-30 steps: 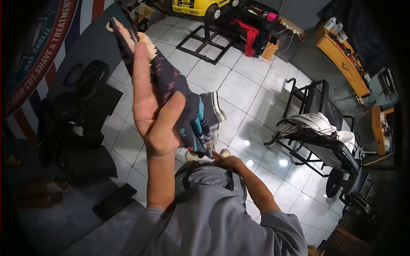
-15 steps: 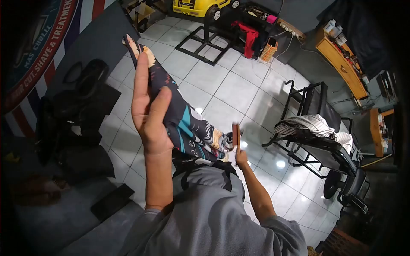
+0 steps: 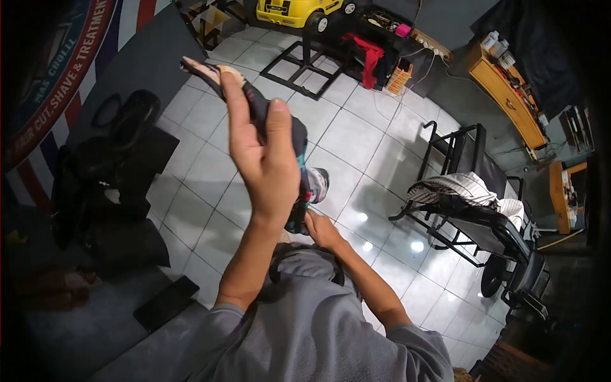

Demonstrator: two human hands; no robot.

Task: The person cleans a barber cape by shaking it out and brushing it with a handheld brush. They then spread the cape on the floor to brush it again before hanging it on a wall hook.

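A dark cloth (image 3: 254,105) printed with turquoise, red, cream and white figures hangs in a narrow folded bundle in front of my body. My left hand (image 3: 270,169) is raised and grips its upper part, with the thumb on the near side and the fingers along the fold. Lower down, at waist height, my right hand (image 3: 323,230) is closed at the bundle's bottom end. Its fingertips are partly hidden by the cloth. A loose white and grey printed fold (image 3: 317,184) sticks out to the right, just above my right hand.
To the right stands a black reclining chair (image 3: 468,156) with a striped cloth (image 3: 455,189) over it. A black metal frame (image 3: 302,70) sits on the tiled floor ahead, near a yellow toy car (image 3: 296,13). A wooden drawer shelf (image 3: 506,95) is on the right wall.
My left hand has moved right with the cloth. My right hand has come left and up to the bundle, which is now narrower. The brown flat object at my right hand no longer shows.
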